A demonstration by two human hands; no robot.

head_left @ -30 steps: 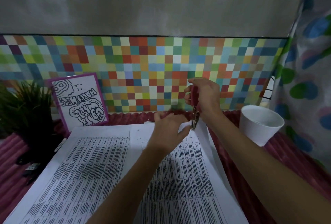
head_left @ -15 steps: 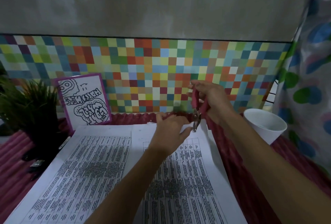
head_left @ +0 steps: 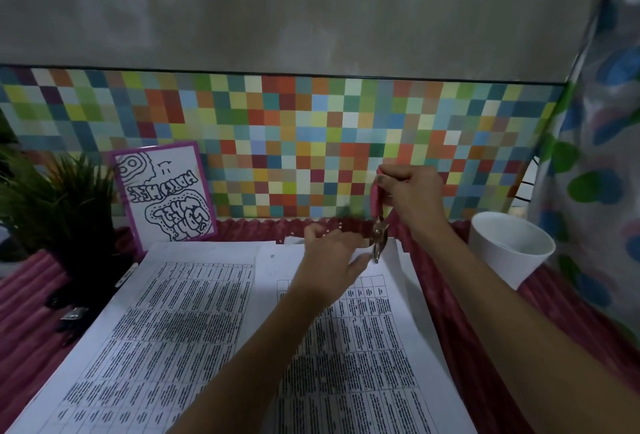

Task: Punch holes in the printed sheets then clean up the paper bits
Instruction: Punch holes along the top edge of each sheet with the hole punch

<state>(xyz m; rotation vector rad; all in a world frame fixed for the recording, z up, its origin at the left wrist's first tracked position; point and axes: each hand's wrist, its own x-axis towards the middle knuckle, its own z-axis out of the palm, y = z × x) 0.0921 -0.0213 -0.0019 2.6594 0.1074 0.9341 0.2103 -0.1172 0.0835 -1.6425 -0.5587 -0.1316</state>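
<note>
Right hand [head_left: 412, 191] is squeezed around the pink handles of the hole punch [head_left: 377, 229], nose down at the top edge of the printed sheet [head_left: 363, 347]. Left hand [head_left: 332, 257] pinches that edge just beside the punch and hides most of it. A white cup [head_left: 509, 246] sits right of the right hand. The doodle card [head_left: 162, 194] and plant [head_left: 59, 198] are way off left. A few paper bits [head_left: 341, 224] dot the red cloth [head_left: 588, 312] past the left fingertips.

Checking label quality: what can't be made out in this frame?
Head view:
- hole punch mouth: too small, dim; bite on the right sheet unclear.
- left hand: pinching or pressing the sheet, hidden by its own back.
- sheet print: blurred.
- dark objects beside the plant: too dim to identify.
</note>
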